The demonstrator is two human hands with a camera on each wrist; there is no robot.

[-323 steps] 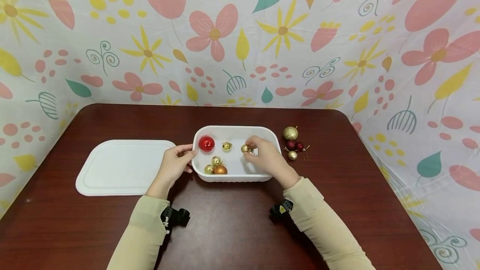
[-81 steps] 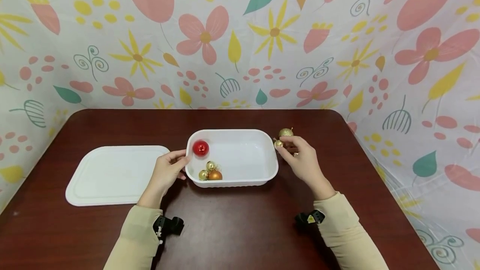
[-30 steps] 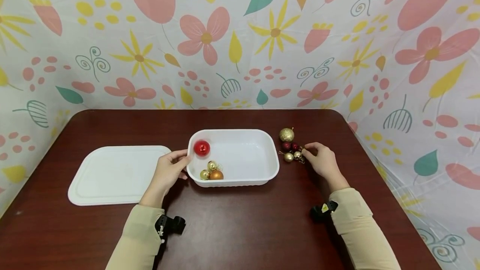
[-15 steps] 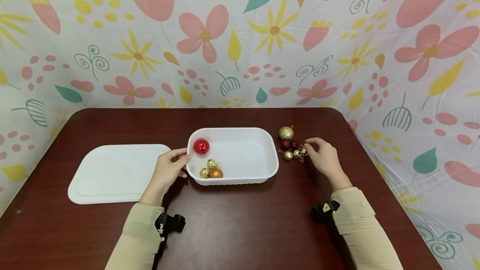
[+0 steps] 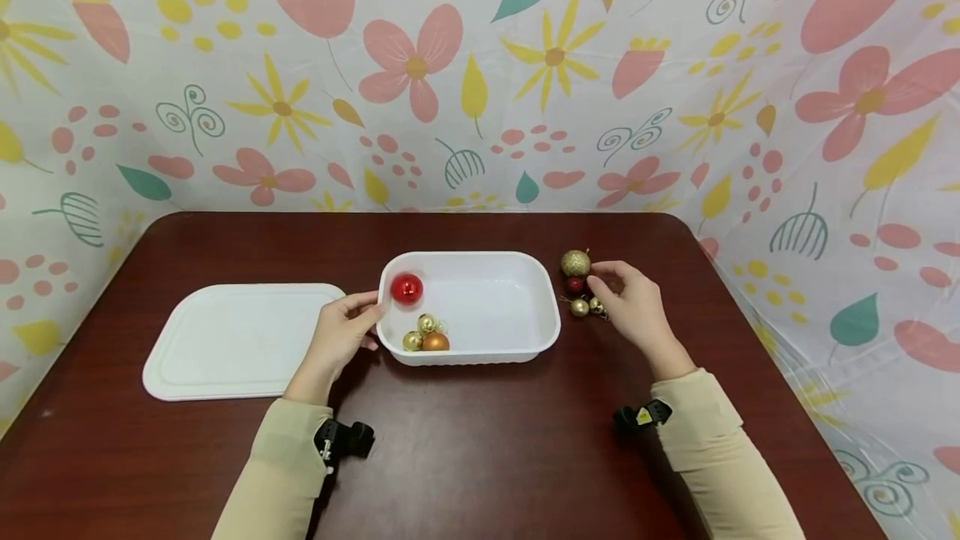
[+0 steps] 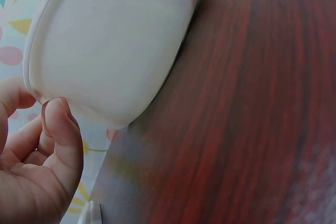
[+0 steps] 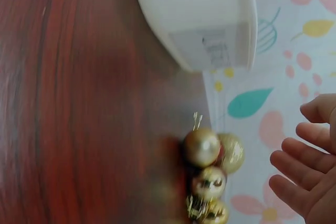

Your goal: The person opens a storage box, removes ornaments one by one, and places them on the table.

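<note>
My left hand (image 5: 341, 338) pinches the left rim of a white plastic container (image 5: 495, 350) between thumb and fingers. A shiny red bauble (image 5: 407, 289) sits at the container's far left corner. Near its front left lie an orange bauble (image 5: 436, 342) and small gold baubles (image 5: 412, 341). Just right of the container, my right hand (image 5: 633, 302) hovers at a cluster of baubles on the table, its fingers extended and holding nothing in the right wrist view. That cluster has a glittery gold ball (image 5: 576, 262), a dark red bauble (image 5: 574, 285) and small gold baubles (image 7: 202, 146), partly hidden by the hand.
A white lid (image 5: 232, 340) lies flat on the dark wooden table (image 5: 480, 457), left of the container and close to my left hand. Behind the table hangs a flower-printed cloth (image 5: 480, 90). A printed label (image 7: 215, 45) is on the container's right end.
Gold baubles from the container's middle and right have joined the cluster on the table. My right hand has let go of the last one and shifted slightly up and left. The left hand stays put.
</note>
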